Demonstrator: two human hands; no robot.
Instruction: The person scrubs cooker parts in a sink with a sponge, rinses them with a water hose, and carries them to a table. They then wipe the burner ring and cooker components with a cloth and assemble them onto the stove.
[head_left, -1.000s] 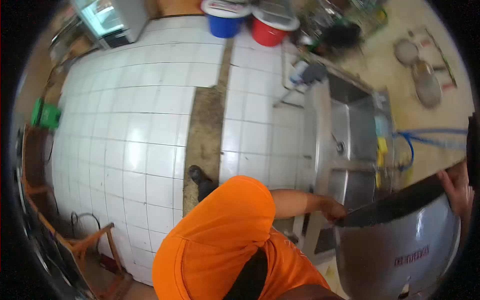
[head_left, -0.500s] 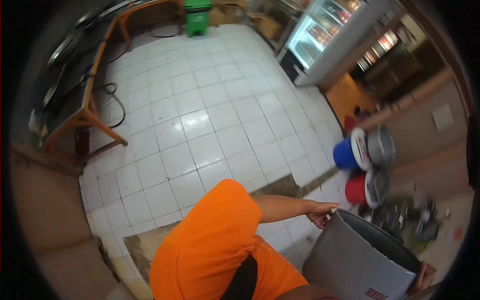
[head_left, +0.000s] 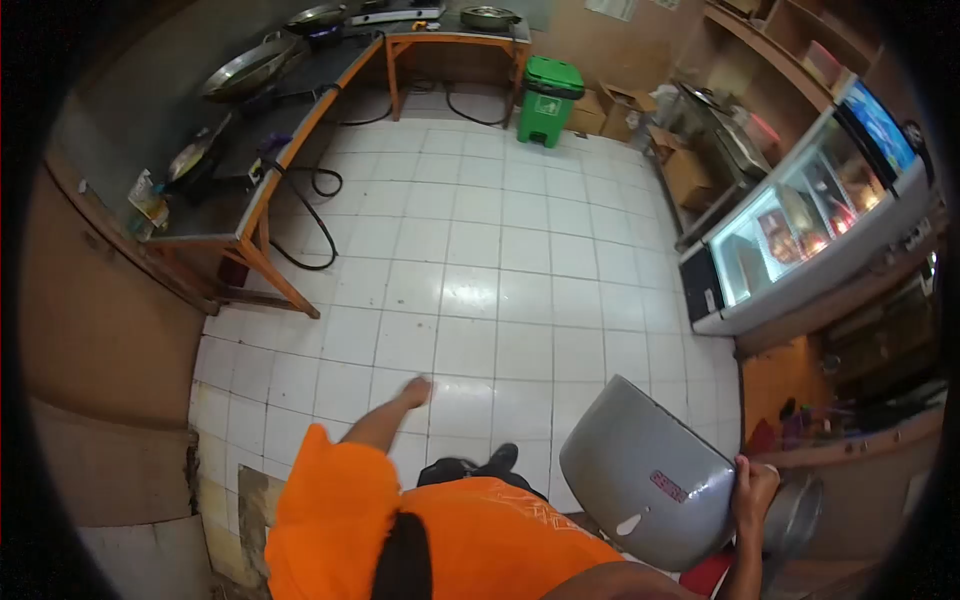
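A large grey metal pot (head_left: 640, 465) with a small red label is tilted at my right side. My right hand (head_left: 757, 488) is closed around the pot's right edge, where a handle may be hidden under the fingers. The inside of the pot is turned away from view. My left hand (head_left: 415, 390) is off the pot, held out over the white tiled floor (head_left: 500, 300). Its fingers look curled in and nothing shows in them, though the hand is small and somewhat blurred.
Ahead stands a green bin (head_left: 548, 100) near cardboard boxes (head_left: 625, 105). A wood-framed counter (head_left: 270, 160) with woks (head_left: 250, 70) runs along the left, hoses (head_left: 315, 225) below it. A lit display fridge (head_left: 800, 220) stands right. Behind the pot is another metal pot (head_left: 795, 510).
My left hand has let go of the pot's rim and swung left over the floor. The pot now hangs from my right hand alone. The view has turned left and upward.
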